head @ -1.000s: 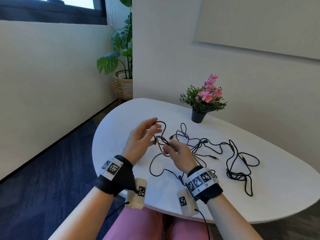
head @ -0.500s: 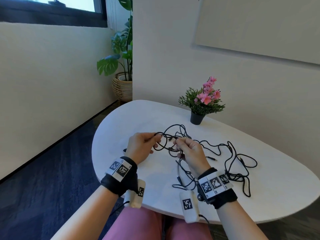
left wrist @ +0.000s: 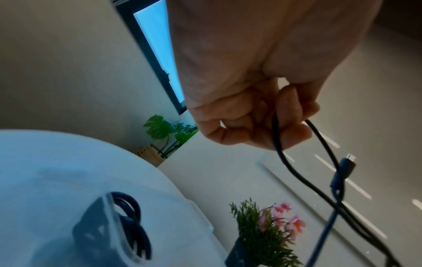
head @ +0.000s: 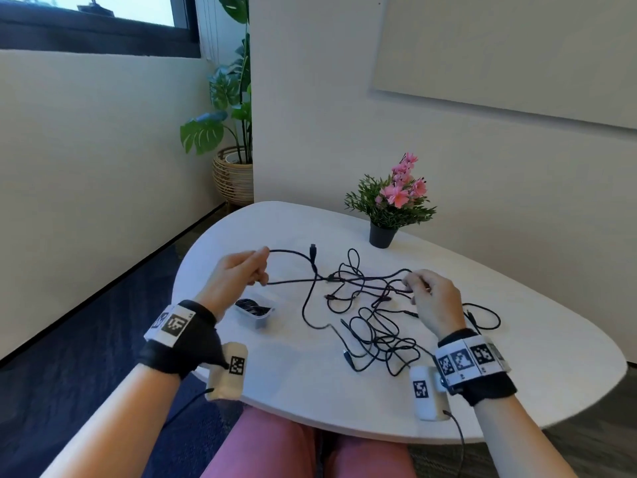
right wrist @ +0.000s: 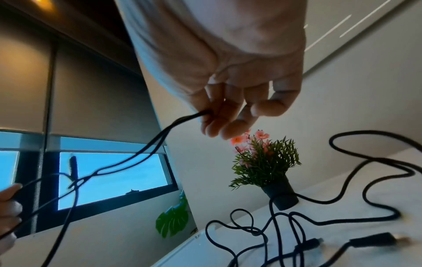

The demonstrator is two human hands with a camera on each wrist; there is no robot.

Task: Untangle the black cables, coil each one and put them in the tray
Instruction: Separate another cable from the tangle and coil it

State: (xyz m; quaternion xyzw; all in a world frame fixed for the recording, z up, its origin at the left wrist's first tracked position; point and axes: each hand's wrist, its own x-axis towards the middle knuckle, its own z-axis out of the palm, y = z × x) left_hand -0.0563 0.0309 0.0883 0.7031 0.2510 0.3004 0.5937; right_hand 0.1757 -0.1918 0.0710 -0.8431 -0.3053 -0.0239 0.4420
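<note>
A white table [head: 517,357] carries a tangle of black cables [head: 372,326], spread from its middle toward the right. Far on the table stands a potted plant [head: 391,205]. At near left sits a small clear tray [head: 256,313] with a coiled cable [head: 253,304] already inside. The left hand [head: 234,281] pinches a cable loop, lifted; the right hand [head: 432,298] pinches two strands, its grip closed on them.
</note>
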